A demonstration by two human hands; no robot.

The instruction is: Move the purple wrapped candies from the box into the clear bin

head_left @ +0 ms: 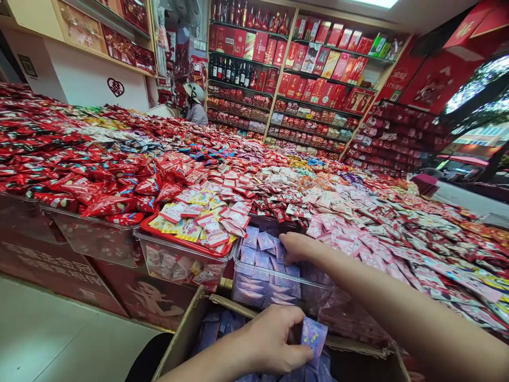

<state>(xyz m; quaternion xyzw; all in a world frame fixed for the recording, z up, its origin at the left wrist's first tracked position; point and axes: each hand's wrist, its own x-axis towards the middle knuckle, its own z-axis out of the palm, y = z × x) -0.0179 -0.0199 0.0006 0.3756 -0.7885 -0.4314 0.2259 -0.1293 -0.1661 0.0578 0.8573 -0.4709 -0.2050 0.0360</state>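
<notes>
My left hand point(270, 339) is low in the view, over an open cardboard box point(186, 334), and pinches a lilac printed sachet point(314, 337) between fingers and thumb. Many more purple sachets point(218, 323) lie loose in that box. My right hand point(296, 246) reaches forward over a clear plastic bin point(262, 297) full of lilac sachets, its fingers resting on the packets at the far side. Nothing visibly sits in its grip.
A red-rimmed clear bin point(178, 260) of yellow and pink sachets stands to the left. Heaped red, pink and white candy packets point(397, 228) cover a long counter. A person in a helmet point(194, 101) stands beyond it, before shelves of red boxes and bottles point(278, 69).
</notes>
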